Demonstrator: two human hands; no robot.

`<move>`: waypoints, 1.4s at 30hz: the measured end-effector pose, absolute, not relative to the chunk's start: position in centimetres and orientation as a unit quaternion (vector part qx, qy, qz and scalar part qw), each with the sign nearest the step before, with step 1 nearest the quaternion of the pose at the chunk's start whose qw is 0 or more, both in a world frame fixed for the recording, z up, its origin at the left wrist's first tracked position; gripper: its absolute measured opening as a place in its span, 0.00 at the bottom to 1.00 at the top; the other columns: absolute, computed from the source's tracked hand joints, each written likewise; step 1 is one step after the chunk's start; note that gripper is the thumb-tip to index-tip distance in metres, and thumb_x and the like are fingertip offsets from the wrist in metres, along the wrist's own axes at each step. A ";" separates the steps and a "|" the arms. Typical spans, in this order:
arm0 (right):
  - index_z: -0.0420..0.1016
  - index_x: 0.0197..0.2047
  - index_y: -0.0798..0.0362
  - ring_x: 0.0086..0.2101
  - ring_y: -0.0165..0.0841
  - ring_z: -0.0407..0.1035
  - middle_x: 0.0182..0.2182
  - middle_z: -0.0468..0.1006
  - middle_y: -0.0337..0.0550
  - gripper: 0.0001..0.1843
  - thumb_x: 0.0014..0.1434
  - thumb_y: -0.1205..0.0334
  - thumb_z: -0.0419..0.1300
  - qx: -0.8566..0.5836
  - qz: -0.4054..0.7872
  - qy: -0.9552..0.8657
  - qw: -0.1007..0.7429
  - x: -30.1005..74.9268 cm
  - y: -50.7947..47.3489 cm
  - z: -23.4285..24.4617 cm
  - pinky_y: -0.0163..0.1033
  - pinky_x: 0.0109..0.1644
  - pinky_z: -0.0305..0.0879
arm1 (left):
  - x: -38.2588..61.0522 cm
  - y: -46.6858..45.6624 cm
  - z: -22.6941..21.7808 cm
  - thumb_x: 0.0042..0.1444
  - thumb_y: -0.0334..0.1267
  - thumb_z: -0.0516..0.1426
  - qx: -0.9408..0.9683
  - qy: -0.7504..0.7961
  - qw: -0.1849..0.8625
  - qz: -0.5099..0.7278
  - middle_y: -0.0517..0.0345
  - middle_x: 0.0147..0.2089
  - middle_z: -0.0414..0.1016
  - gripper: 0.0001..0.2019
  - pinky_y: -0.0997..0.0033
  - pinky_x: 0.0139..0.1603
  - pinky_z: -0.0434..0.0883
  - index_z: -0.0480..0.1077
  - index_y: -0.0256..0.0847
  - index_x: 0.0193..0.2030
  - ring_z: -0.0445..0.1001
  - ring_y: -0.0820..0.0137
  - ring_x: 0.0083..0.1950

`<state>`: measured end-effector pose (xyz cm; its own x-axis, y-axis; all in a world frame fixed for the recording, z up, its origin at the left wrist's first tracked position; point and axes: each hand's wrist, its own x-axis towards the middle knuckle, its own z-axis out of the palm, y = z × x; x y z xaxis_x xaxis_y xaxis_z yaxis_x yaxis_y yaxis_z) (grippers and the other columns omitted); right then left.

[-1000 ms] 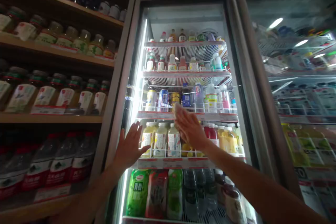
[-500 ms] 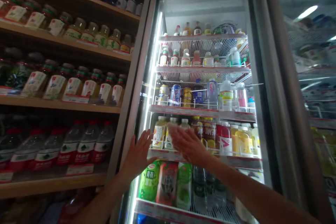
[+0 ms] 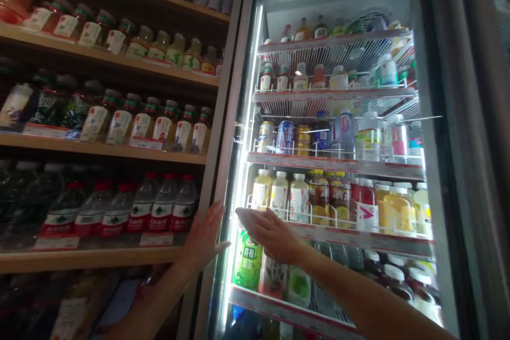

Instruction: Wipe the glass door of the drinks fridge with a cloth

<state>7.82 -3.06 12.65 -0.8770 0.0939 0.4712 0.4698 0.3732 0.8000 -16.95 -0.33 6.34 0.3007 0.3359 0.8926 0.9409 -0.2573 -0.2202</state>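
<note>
A lit drinks fridge (image 3: 223,117) with a glass front fills the middle and right. My left hand (image 3: 205,236) lies flat on its grey left frame, fingers spread, holding nothing. My right hand (image 3: 269,234) is stretched out flat against the glass low on the left side, in front of the shelf of pale yellow bottles (image 3: 279,194) and just above the green pouches (image 3: 247,263). It holds nothing. Cans (image 3: 285,137) stand on the shelf above.
Wooden shelves (image 3: 103,151) to the left carry rows of jarred drinks (image 3: 147,125) and red-labelled water bottles (image 3: 119,207). Another fridge's dark frame (image 3: 470,143) runs down the right edge.
The view has swung left and down. Both hands slid lower and leftward on the fridge front; my right hand dropped from the can shelf to below the yellow bottles.
</note>
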 end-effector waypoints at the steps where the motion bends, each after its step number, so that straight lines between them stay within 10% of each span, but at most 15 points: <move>1: 0.50 0.65 0.55 0.65 0.36 0.36 0.66 0.47 0.44 0.33 0.56 0.67 0.51 -0.194 -0.524 -0.807 0.191 7.4 -2.9 13.2 0.49 0.67 0.38 | -17.5 -0.4 6.4 0.51 0.46 0.56 -0.696 -0.460 0.405 -0.373 0.42 0.66 0.53 0.37 0.46 0.63 0.55 0.47 0.39 0.66 0.55 0.55 0.66; 6: 0.58 0.62 0.54 0.65 0.45 0.37 0.66 0.49 0.45 0.28 0.57 0.67 0.49 -0.306 -0.493 -0.760 0.292 5.5 -1.9 16.8 0.58 0.65 0.37 | -18.6 -0.7 6.7 0.52 0.46 0.56 -0.678 -0.470 0.417 -0.382 0.41 0.67 0.50 0.40 0.47 0.63 0.53 0.41 0.39 0.67 0.54 0.56 0.67; 13: 0.48 0.66 0.55 0.65 0.33 0.37 0.67 0.45 0.41 0.34 0.56 0.69 0.49 -0.171 -0.504 -0.828 0.175 7.3 -3.7 6.5 0.44 0.66 0.42 | -17.5 -1.7 4.9 0.50 0.45 0.56 -0.695 -0.454 0.406 -0.381 0.40 0.67 0.52 0.41 0.47 0.63 0.53 0.40 0.40 0.67 0.55 0.56 0.66; 20: 0.60 0.61 0.47 0.65 0.39 0.39 0.63 0.57 0.39 0.26 0.59 0.63 0.51 -0.330 -0.549 -0.702 0.312 15.9 -4.9 10.9 0.55 0.67 0.29 | -14.5 -1.4 4.5 0.50 0.46 0.57 -0.706 -0.433 0.393 -0.399 0.38 0.67 0.51 0.42 0.46 0.62 0.55 0.38 0.38 0.67 0.53 0.55 0.67; 25: 0.60 0.61 0.45 0.65 0.38 0.39 0.64 0.54 0.34 0.26 0.58 0.64 0.51 -0.288 -0.577 -0.737 0.203 20.4 -7.2 7.0 0.52 0.68 0.26 | -10.4 -1.5 4.3 0.52 0.49 0.56 -0.724 -0.396 0.392 -0.406 0.40 0.67 0.51 0.41 0.46 0.64 0.53 0.41 0.39 0.67 0.52 0.56 0.67; 32: 0.65 0.57 0.52 0.65 0.39 0.42 0.62 0.60 0.46 0.22 0.60 0.64 0.50 -0.389 -0.570 -0.641 0.336 24.1 -8.6 12.3 0.54 0.66 0.39 | -5.1 -2.0 6.3 0.52 0.60 0.52 -0.719 -0.360 0.406 -0.434 0.39 0.67 0.52 0.42 0.48 0.65 0.49 0.46 0.35 0.66 0.51 0.55 0.68; 39: 0.64 0.58 0.46 0.65 0.37 0.39 0.63 0.56 0.35 0.24 0.58 0.67 0.50 -0.324 -0.573 -0.727 0.194 26.2 -10.8 6.0 0.51 0.68 0.28 | -0.8 -2.6 5.5 0.51 0.57 0.56 -0.738 -0.307 0.428 -0.421 0.40 0.66 0.54 0.39 0.50 0.66 0.46 0.52 0.34 0.64 0.51 0.55 0.68; 42: 0.65 0.57 0.50 0.65 0.38 0.40 0.62 0.58 0.42 0.22 0.59 0.64 0.50 -0.372 -0.578 -0.672 0.276 27.7 -10.8 9.4 0.51 0.67 0.33 | 0.5 -2.6 5.6 0.50 0.57 0.56 -0.724 -0.304 0.421 -0.454 0.41 0.66 0.55 0.39 0.51 0.66 0.44 0.53 0.34 0.64 0.50 0.55 0.68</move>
